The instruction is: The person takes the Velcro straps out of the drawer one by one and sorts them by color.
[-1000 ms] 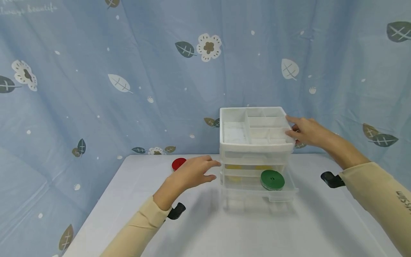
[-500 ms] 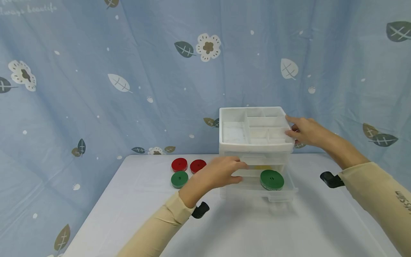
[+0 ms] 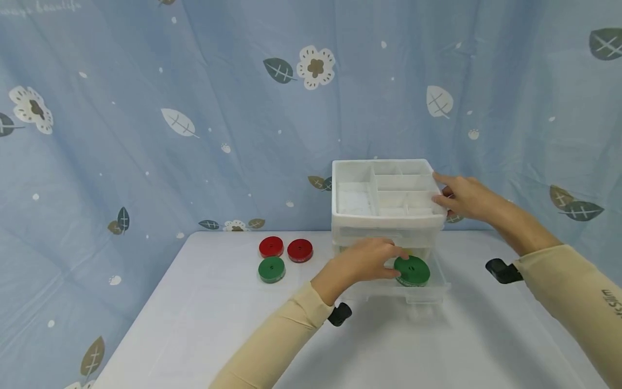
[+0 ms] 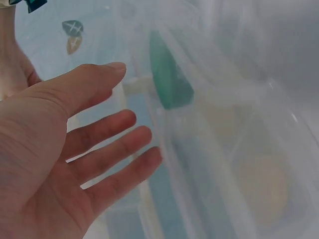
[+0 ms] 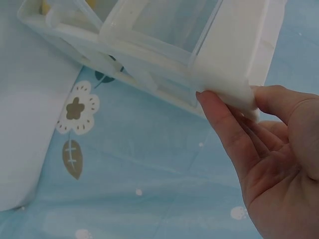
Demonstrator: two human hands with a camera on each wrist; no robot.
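Left hand (image 3: pixel 362 262) moves right, from beside the drawer unit (image 3: pixel 386 216) to the open bottom drawer. Its fingers now touch the green roll (image 3: pixel 412 271) there.

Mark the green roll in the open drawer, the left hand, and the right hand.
green roll (image 3: pixel 413 270), head view, on its flat top face.
left hand (image 3: pixel 362 262), head view, on its back.
right hand (image 3: pixel 466 199), head view, on its back.

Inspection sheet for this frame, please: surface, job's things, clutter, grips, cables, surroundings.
Surface: white table, bare in front.
Job's things: clear drawer unit, bottom drawer pulled out with a green roll in it.
Clutter: two red rolls and a second green one lie left of the unit.
Grips: left hand open, at the roll in the drawer; right hand holds the unit's top edge.
Cables: nothing seen.
Surroundings: blue leaf-print curtain.
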